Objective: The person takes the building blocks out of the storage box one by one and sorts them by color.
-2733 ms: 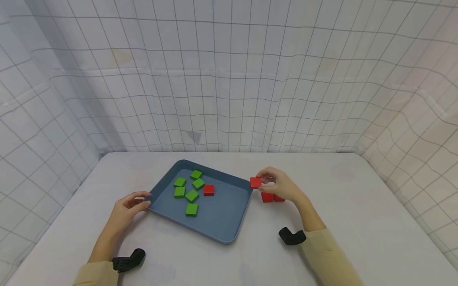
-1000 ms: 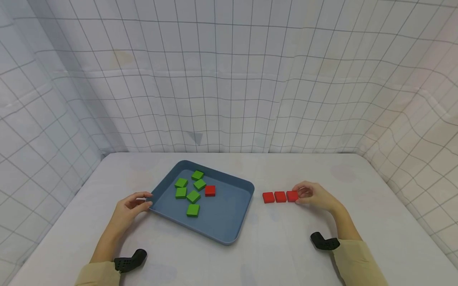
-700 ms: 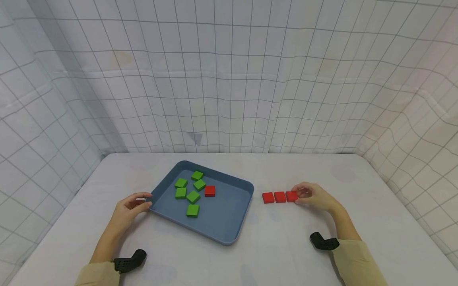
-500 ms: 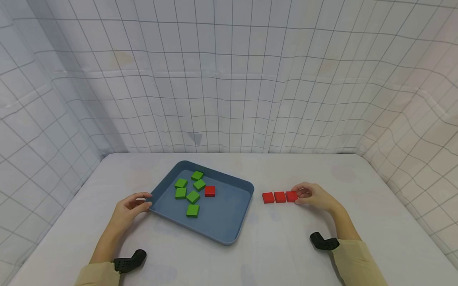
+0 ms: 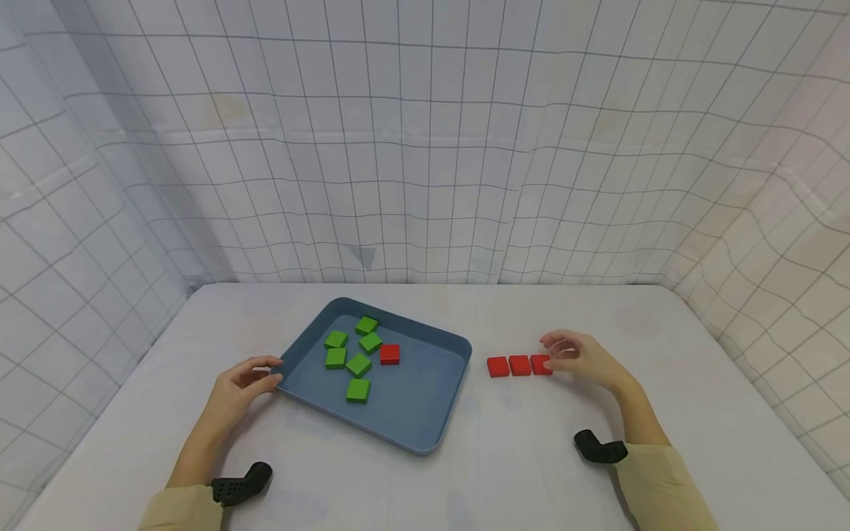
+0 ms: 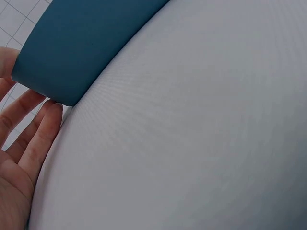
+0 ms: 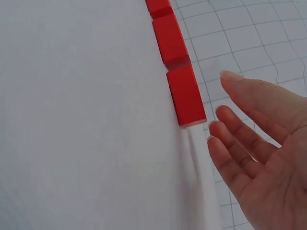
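My left hand (image 5: 232, 391) holds the left corner of a blue-grey tray (image 5: 412, 398), thumb and fingers set around the corner. In the left wrist view the fingers (image 6: 45, 134) touch the tray's outer wall (image 6: 81, 48). Inside the tray lie several green blocks (image 5: 358, 364) and a single red block (image 5: 389, 355). Three red blocks stand in a row on the table to the tray's right. My right hand (image 5: 584, 359) is just above the rightmost red block (image 5: 541, 364), partly covering it. The right wrist view shows fingers and thumb apart from that block (image 7: 186, 96), with nothing between them.
The table (image 5: 505, 472) has a white covering. White grid-patterned cloth (image 5: 425, 184) hangs behind it and on both sides. Black devices sit on the left wrist (image 5: 240, 484) and the right wrist (image 5: 600, 447).
My right hand carried a red block from beside the tray's right corner to the row's right end. It has since let go and lifted slightly. My left hand stays at the tray.
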The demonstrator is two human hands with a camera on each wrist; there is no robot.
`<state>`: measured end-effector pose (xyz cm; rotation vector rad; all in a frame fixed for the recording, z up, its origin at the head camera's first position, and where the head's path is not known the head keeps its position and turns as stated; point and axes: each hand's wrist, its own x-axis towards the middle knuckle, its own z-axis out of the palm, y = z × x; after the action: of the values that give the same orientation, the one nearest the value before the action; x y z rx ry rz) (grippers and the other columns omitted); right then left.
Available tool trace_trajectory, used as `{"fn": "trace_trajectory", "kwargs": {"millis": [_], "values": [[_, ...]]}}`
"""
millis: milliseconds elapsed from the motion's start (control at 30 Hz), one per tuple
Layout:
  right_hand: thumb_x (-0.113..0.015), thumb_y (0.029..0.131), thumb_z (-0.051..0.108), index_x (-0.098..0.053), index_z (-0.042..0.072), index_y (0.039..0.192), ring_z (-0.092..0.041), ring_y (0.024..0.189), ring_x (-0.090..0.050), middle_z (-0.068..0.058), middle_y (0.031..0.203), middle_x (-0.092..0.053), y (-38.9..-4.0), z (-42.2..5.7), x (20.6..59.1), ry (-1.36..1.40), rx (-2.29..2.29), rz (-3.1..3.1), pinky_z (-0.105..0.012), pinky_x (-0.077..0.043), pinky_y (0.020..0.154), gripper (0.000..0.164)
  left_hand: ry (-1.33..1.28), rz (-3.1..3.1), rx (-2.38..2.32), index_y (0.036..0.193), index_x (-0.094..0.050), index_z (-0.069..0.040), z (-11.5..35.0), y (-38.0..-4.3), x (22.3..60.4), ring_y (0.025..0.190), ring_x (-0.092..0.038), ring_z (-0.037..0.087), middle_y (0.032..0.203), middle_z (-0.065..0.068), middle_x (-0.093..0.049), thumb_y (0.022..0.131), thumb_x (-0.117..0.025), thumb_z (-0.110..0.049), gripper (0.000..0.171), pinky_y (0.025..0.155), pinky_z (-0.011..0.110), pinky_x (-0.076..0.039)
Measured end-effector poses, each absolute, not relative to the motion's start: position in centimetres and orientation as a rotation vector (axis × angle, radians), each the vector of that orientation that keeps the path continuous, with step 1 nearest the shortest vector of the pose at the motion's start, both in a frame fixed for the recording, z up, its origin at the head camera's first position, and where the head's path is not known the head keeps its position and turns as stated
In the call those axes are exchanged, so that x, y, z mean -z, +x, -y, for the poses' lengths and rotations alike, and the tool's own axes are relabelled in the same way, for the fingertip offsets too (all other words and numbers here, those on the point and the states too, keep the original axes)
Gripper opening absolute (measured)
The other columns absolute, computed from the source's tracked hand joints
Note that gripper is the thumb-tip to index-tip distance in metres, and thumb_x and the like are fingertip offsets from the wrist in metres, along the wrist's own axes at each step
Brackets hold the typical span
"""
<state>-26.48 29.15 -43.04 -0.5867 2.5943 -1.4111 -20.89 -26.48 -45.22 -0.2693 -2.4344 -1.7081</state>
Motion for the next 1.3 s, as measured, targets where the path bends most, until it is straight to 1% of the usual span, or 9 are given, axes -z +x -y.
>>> {"fn": "trace_trajectory", "kwargs": {"millis": [133, 267, 467, 700, 767, 933, 1033, 1167, 1300], "values": [[-0.067, 0.083, 0.009, -0.054, -0.004, 0.115, -0.031, 0.096, -0.053, -0.021, 0.107, -0.056, -26.6, -28.1, 42.7, -0.645, 1.463, -2.627, -0.018, -0.047, 0.081, 0.037, -0.265, 2.443, 1.705, 0.113, -0.054, 0.009, 26.5, -20.9, 45.2, 0.083, -0.054, 0.001, 0.100, -0.015, -0.058, 0.089, -0.060, -0.009, 0.031, 0.068, 0.018, -0.050], [-0.066, 0.083, 0.005, -0.054, -0.006, 0.115, -0.031, 0.094, -0.055, -0.023, 0.107, -0.056, -27.0, -26.7, 42.5, -0.700, 1.514, -2.647, -0.017, -0.047, 0.080, 0.036, -0.278, 2.431, 1.710, 0.112, -0.054, 0.010, 26.5, -20.9, 45.2, 0.082, -0.055, 0.001, 0.099, -0.015, -0.059, 0.088, -0.060, -0.008, 0.030, 0.068, 0.018, -0.050], [-0.067, 0.083, 0.007, -0.054, -0.005, 0.116, -0.025, 0.092, -0.058, -0.023, 0.109, -0.057, -27.4, -23.8, 42.3, -0.707, 1.547, -2.637, -0.017, -0.048, 0.080, 0.038, -0.301, 2.406, 1.713, 0.110, -0.054, 0.012, 26.5, -21.1, 45.2, 0.081, -0.056, 0.001, 0.099, -0.015, -0.059, 0.088, -0.060, -0.005, 0.029, 0.067, 0.018, -0.051], [-0.063, 0.083, -0.001, -0.052, -0.008, 0.116, -0.035, 0.094, -0.057, -0.028, 0.108, -0.054, -26.1, -19.4, 39.6, -0.740, 1.587, -2.578, -0.030, -0.049, 0.084, 0.036, -0.299, 2.407, 1.717, 0.110, -0.055, 0.011, 26.5, -21.0, 45.2, 0.080, -0.056, 0.001, 0.097, -0.014, -0.060, 0.088, -0.060, -0.005, 0.028, 0.067, 0.018, -0.051], [-0.063, 0.083, -0.002, -0.052, -0.007, 0.116, -0.035, 0.094, -0.056, -0.028, 0.108, -0.054, -25.9, -18.4, 39.0, -0.739, 1.600, -2.551, -0.033, -0.049, 0.084, 0.036, -0.300, 2.408, 1.716, 0.110, -0.055, 0.011, 26.5, -21.0, 45.3, 0.081, -0.056, 0.001, 0.098, -0.015, -0.060, 0.088, -0.060, -0.005, 0.028, 0.067, 0.018, -0.051], [-0.064, 0.082, -0.003, -0.052, -0.008, 0.117, -0.036, 0.097, -0.055, -0.031, 0.109, -0.053, -25.8, -16.1, 38.4, -0.776, 1.623, -2.478, -0.044, -0.045, 0.089, 0.037, -0.280, 2.424, 1.700, 0.110, -0.055, 0.010, 26.5, -20.9, 45.3, 0.082, -0.055, 0.001, 0.099, -0.016, -0.059, 0.088, -0.060, -0.006, 0.029, 0.067, 0.018, -0.050], [-0.064, 0.082, -0.002, -0.052, -0.009, 0.117, -0.039, 0.098, -0.054, -0.031, 0.108, -0.053, -25.9, -14.9, 38.5, -0.829, 1.621, -2.450, -0.048, -0.043, 0.090, 0.038, -0.253, 2.446, 1.685, 0.111, -0.056, 0.009, 26.6, -20.9, 45.3, 0.083, -0.053, 0.001, 0.099, -0.017, -0.058, 0.088, -0.061, -0.008, 0.029, 0.068, 0.017, -0.049], [-0.065, 0.081, -0.002, -0.051, -0.010, 0.118, -0.040, 0.098, -0.054, -0.030, 0.108, -0.054, -26.5, -13.6, 39.3, -0.899, 1.622, -2.417, -0.048, -0.044, 0.089, 0.040, -0.231, 2.466, 1.674, 0.111, -0.056, 0.007, 26.6, -20.8, 45.3, 0.086, -0.051, 0.001, 0.099, -0.018, -0.056, 0.088, -0.061, -0.010, 0.029, 0.069, 0.016, -0.048], [-0.067, 0.081, 0.002, -0.052, -0.007, 0.119, -0.033, 0.097, -0.056, -0.025, 0.108, -0.056, -27.8, -12.6, 40.9, -0.943, 1.590, -2.423, -0.038, -0.047, 0.087, 0.041, -0.227, 2.462, 1.686, 0.110, -0.056, 0.007, 26.6, -20.8, 45.2, 0.087, -0.051, 0.000, 0.099, -0.018, -0.056, 0.088, -0.061, -0.010, 0.029, 0.069, 0.016, -0.048]]}}
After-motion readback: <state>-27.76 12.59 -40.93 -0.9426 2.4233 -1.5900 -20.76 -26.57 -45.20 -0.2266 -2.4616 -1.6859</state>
